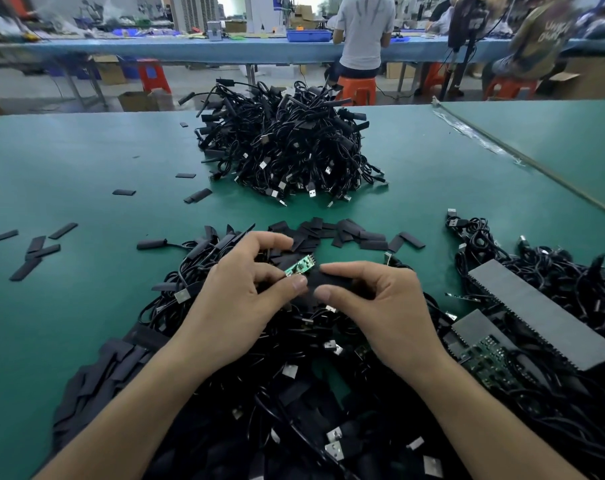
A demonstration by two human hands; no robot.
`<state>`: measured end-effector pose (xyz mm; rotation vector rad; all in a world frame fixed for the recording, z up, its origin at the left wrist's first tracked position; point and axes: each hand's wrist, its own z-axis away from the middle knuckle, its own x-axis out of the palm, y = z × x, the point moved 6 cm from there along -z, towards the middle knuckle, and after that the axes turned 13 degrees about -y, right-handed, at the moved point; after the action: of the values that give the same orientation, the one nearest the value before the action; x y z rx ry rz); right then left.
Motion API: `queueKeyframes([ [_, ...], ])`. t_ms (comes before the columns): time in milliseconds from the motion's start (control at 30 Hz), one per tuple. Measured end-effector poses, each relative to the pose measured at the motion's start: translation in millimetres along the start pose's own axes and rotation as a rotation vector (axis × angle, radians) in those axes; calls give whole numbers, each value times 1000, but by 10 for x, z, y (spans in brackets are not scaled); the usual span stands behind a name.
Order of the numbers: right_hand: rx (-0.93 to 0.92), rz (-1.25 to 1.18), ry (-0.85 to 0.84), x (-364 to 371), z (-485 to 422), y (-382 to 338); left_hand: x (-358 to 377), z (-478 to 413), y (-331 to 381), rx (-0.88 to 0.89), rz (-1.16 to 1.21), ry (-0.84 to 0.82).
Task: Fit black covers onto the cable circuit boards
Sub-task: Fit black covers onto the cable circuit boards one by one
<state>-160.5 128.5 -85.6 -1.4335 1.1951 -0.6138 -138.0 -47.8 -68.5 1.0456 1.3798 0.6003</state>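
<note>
Head view takes in the green table [86, 161] first, then the big heap of cables [294, 393] that lies under both my forearms, and the smaller pile of cables [287, 143] well beyond it at mid-table. Loose covers [346, 233] lie scattered just past my fingers. My left hand [238, 299] pinches the circuit board [299, 265] between thumb and fingers, its green end poking up and away from me. My right hand [380, 306] pinches one black cover [332, 282] between thumb and forefinger, just beside the board; whether they touch I cannot tell.

I judge the cover to be light, thin and soft, so it will flatten shut if I squeeze its faces; better to hold it by the edges near the mouth so it bows open. The board looks stiff, small and easily damaged, with tiny parts on its face, so I would keep my grip on its long edges near the cable end and slide it in straight, without bending
</note>
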Motion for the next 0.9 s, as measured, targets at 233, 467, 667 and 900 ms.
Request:
queueKeyframes([
  [233, -66, -98, 69, -58, 17, -37, 0, -13, -11, 8, -23, 14],
  [467, -56, -132, 114, -104, 8, -30, -7, -16, -7, 8, -20, 9],
  [667, -52, -119, 62, -67, -7, -31, -16, -9, 14, 8, 16, 10],
  [900, -26, -106, 35, -61, -11, 2, -1, -21, -8, 2, 28, -27],
])
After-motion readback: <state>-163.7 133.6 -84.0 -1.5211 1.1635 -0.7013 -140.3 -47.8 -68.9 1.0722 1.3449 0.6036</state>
